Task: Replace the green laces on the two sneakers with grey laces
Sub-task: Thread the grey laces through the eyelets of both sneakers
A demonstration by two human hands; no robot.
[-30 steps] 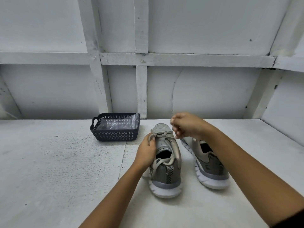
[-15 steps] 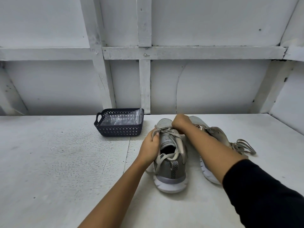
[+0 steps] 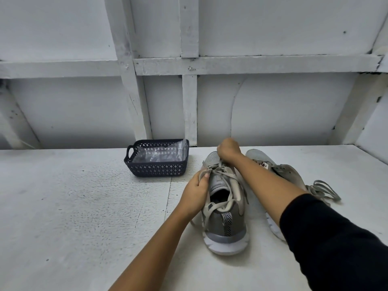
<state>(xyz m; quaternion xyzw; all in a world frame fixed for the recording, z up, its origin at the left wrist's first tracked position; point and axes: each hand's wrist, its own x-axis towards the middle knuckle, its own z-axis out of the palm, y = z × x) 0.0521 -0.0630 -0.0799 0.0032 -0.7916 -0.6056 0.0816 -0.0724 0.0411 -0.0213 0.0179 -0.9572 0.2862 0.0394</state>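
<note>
Greyish lace [image 3: 218,171] half-loose on near sneaker [image 3: 224,225]; L hand [image 3: 195,192] pinches it, R hand [image 3: 228,149] grips it at 12; 2nd sneaker [image 3: 287,175] at 3 looks unlaced.

The table [image 3: 73,206] is white-painted, matt and rough, pitted with dark specks. The basket [image 3: 155,170] is dark perforated plastic, lined with glossy clear film [image 3: 161,154]. The middle sneaker [image 3: 222,223] is grey knit cloth on a smooth white sole [image 3: 226,246]; its laces [image 3: 222,171] are flat woven cloth.
</note>
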